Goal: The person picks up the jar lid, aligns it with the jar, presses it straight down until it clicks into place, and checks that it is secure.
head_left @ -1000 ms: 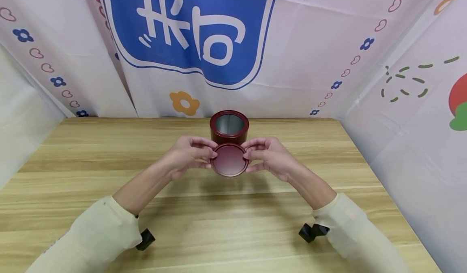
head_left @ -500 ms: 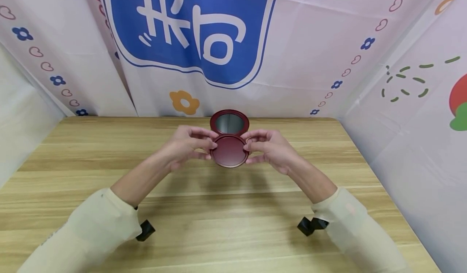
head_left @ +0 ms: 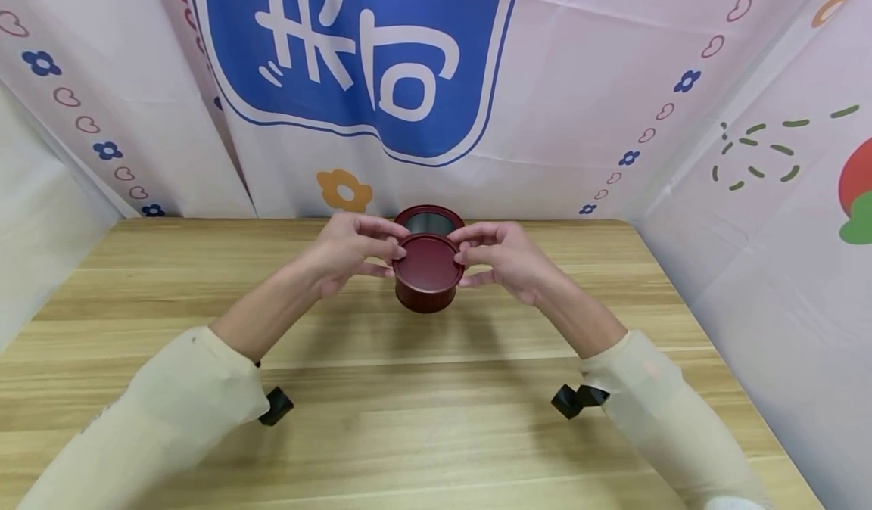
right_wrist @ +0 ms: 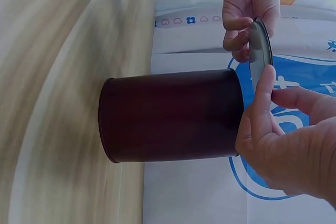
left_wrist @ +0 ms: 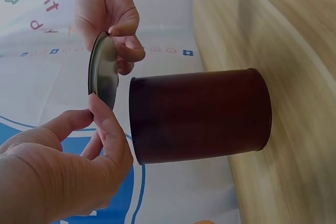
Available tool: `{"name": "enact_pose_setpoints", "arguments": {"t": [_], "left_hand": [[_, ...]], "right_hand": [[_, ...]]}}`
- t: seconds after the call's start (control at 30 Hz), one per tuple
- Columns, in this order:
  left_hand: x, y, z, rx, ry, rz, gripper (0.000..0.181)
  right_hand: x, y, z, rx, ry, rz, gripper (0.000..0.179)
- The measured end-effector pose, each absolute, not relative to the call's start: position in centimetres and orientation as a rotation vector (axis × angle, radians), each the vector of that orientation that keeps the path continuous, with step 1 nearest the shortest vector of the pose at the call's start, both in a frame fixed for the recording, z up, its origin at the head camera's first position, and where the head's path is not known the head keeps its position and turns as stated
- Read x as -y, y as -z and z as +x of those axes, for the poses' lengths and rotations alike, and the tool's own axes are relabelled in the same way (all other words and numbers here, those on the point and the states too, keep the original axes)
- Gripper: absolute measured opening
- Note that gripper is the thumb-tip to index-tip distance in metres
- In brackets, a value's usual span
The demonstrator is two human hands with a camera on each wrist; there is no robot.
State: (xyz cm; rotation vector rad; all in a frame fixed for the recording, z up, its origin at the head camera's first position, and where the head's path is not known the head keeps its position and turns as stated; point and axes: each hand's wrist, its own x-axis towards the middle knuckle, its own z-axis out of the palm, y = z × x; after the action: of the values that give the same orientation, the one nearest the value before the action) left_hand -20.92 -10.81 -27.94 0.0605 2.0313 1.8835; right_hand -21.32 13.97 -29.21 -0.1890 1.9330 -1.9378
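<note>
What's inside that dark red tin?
The dark red cylindrical metal tin shows only some grey inner wall; the round dark red metal lid, held above by the left hand and right hand, covers the rest, so the bottom cannot be seen.

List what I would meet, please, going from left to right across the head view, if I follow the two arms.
Left sleeve, left hand, lid, right hand, right sleeve.
</note>
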Motion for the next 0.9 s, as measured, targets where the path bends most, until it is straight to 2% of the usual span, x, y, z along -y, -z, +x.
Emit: {"name": "enact_pose_setpoints", "arguments": {"t": [0.9], "left_hand": [[10.4,26.9,-24.2,-2.089,-1.842,-0.006,0.033]], "right_hand": [[-13.2,27.4,-24.8,-2.021,1.858,-0.111,0.035]]}}
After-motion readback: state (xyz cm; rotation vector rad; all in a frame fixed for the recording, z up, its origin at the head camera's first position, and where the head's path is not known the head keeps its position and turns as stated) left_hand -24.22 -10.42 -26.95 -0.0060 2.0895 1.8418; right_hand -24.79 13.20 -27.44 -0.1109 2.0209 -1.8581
